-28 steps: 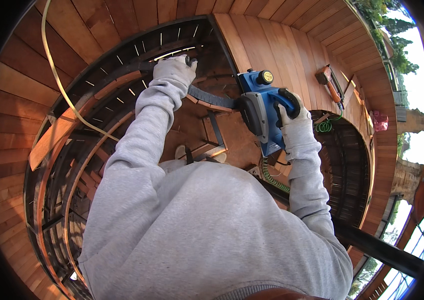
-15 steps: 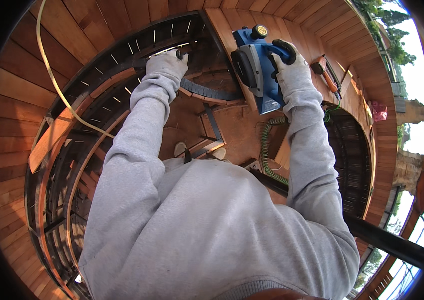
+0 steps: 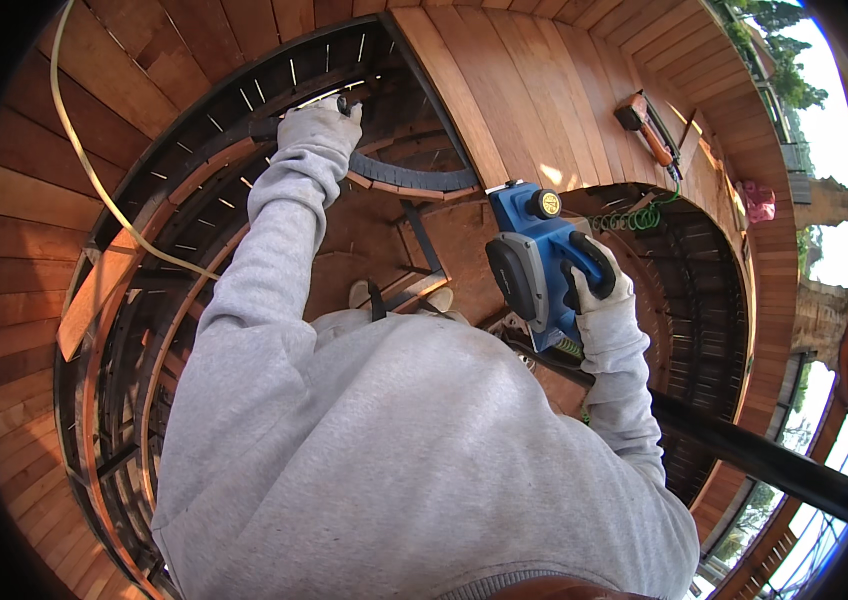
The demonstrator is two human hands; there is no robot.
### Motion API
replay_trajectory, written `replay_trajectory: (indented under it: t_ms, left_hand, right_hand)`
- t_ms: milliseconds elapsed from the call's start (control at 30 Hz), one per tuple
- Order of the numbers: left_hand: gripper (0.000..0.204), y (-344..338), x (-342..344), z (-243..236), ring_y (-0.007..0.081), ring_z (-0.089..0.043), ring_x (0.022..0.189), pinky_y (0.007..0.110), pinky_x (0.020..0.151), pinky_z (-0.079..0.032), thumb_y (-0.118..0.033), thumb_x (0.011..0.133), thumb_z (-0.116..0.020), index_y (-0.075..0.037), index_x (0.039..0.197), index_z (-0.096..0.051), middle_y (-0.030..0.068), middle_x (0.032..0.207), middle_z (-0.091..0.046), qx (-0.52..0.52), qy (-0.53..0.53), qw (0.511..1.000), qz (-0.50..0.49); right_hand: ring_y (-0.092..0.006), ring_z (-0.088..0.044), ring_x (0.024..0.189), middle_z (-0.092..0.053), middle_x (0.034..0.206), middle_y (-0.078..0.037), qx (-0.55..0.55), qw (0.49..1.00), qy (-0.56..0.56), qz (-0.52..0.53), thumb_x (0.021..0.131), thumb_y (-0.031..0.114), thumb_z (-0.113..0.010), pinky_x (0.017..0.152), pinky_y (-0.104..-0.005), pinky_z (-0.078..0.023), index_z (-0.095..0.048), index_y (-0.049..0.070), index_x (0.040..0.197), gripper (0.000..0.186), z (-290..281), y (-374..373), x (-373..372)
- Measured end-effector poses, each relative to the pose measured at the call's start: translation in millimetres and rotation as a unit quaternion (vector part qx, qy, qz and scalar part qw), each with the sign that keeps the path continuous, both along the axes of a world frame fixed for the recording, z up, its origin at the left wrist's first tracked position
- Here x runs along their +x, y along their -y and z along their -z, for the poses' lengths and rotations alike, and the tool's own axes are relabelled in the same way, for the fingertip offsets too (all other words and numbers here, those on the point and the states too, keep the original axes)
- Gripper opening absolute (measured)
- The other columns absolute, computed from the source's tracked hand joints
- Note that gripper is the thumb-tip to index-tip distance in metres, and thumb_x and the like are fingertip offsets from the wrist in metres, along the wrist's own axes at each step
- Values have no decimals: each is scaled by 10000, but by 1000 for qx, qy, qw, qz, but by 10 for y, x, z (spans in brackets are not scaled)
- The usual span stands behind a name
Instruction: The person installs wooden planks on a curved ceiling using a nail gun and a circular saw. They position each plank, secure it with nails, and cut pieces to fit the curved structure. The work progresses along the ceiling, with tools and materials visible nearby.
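My right hand (image 3: 604,285), in a pale glove with dark fingertips, is closed around the rear handle of a blue electric planer (image 3: 534,255). The planer has a black side cover and a round front knob. It hangs tilted near the cut edge of the wooden planks (image 3: 504,90), in front of my body. To the left, my gloved left hand (image 3: 322,122) reaches out over a curved dark rail (image 3: 419,178) with its fingers curled in. What those fingers grip, if anything, is hidden.
An orange-and-black nail gun (image 3: 649,130) lies on the planks at right, with a green coiled hose (image 3: 634,218). A pale hose (image 3: 94,175) crosses the left side. Curved slatted framing lies below, a short board (image 3: 104,290) rests at left, and a black bar (image 3: 754,455) runs lower right.
My right hand has brought the planer down toward my body, off the planks, uncovering them. The left hand stays over the curved rail, while the view has shifted slightly.
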State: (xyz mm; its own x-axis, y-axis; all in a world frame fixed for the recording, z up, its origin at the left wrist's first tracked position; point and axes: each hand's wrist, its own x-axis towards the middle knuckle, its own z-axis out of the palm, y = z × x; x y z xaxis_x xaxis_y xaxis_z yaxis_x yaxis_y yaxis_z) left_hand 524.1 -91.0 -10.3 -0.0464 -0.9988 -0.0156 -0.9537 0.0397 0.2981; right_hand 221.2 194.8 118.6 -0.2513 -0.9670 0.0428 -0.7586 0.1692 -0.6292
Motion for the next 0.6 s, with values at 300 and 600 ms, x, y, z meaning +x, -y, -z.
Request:
replay_trajectory:
  t_ms: [300, 600]
  left_hand:
    - [431, 2, 1, -130, 315, -701, 1026, 423, 923, -534, -516, 962, -538, -146, 1073, -727, 119, 1064, -746, 61, 22, 998, 11]
    - [442, -18, 65, -135, 306, -683, 1061, 421, 936, -522, -527, 948, -545, -152, 1095, -727, 103, 1093, -740, 57, -26, 998, 7]
  right_hand:
    - [-327, -697, 1063, -698, 1147, -186, 7, 998, -53, -21, 898, 107, -685, 932, -379, -550, -613, 106, 1298, 407, 44, 825, 233]
    - [-331, -678, 1096, -711, 1136, -158, 14, 994, -105, -6, 928, 206, -672, 965, -420, -533, -607, 197, 1311, 389, 75, 1617, 411]
